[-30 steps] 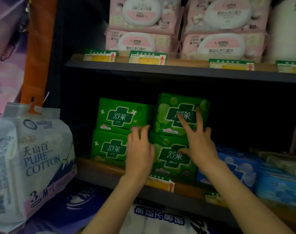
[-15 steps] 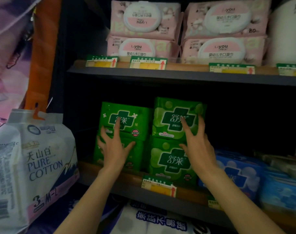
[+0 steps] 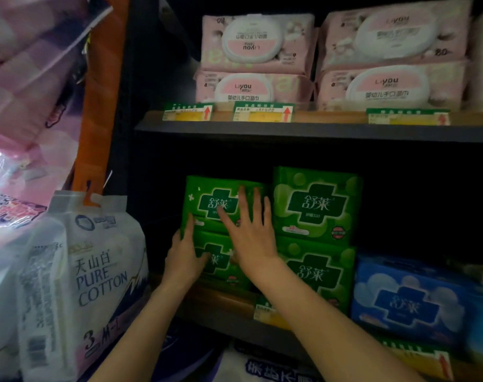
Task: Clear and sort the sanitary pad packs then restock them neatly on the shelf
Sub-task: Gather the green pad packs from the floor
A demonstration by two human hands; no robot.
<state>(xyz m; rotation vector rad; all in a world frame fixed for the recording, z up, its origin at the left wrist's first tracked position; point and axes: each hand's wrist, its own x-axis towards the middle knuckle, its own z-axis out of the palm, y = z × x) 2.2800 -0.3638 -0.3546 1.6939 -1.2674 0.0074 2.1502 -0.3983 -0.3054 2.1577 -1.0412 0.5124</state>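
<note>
On a dim wooden-edged shop shelf (image 3: 223, 299), the left hand (image 3: 183, 260) cups the left side of two stacked green sanitary pad packs (image 3: 207, 210); the right hand (image 3: 251, 230) presses flat, fingers spread. Lighter green packs (image 3: 314, 210) stand beside; blue packs (image 3: 408, 301) blur rightward.

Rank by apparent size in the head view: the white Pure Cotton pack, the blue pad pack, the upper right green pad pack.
1. White Pure Cotton pack, though it sits nearest the camera.
2. and 3. Blue pad pack and upper right green pad pack look too alike to rank.
</note>
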